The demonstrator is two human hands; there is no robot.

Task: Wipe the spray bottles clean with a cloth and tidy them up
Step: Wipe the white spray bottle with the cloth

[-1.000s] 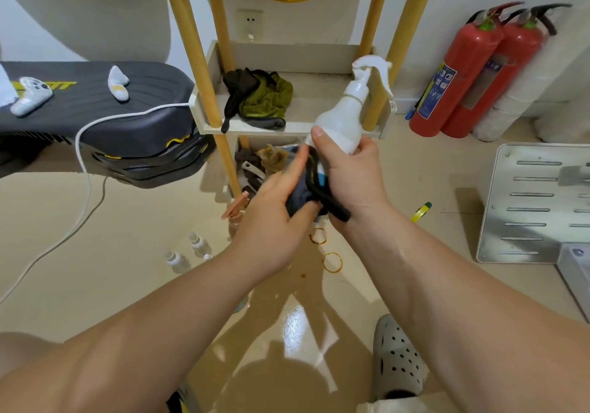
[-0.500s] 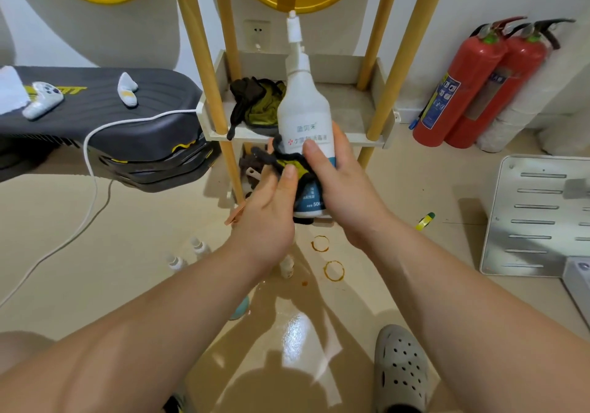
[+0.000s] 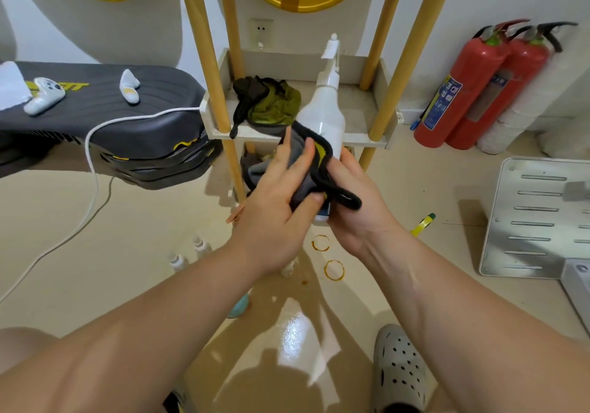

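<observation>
Beige floor [image 3: 95, 237] runs to a white wall, where a shelf [image 3: 360, 140] with yellow posts stands; a green and dark bundle of rags [image 3: 274, 103] lies on its tray. Two red extinguishers [image 3: 459, 93] stand at the right by the wall, and a slotted metal panel [image 3: 536, 218] lies nearer. At the left, a controller [image 3: 44, 95] rests on a black platform [image 3: 127, 125]. In front of the shelf, above the floor, the white bottle [image 3: 324, 116] is held tilted, nozzle up and away. The right hand [image 3: 354, 208] grips its lower part, fingers curled behind it. The left hand [image 3: 274, 218] presses a grey cloth [image 3: 297, 147] with black edging against the bottle's side, fingers spread over the cloth and thumb tucked under it. Two small bottles [image 3: 177, 261] stand on the floor below the left forearm, and two rusty rings [image 3: 333, 269] mark the floor between the arms. A grey clog [image 3: 399, 371] shows at the bottom.
</observation>
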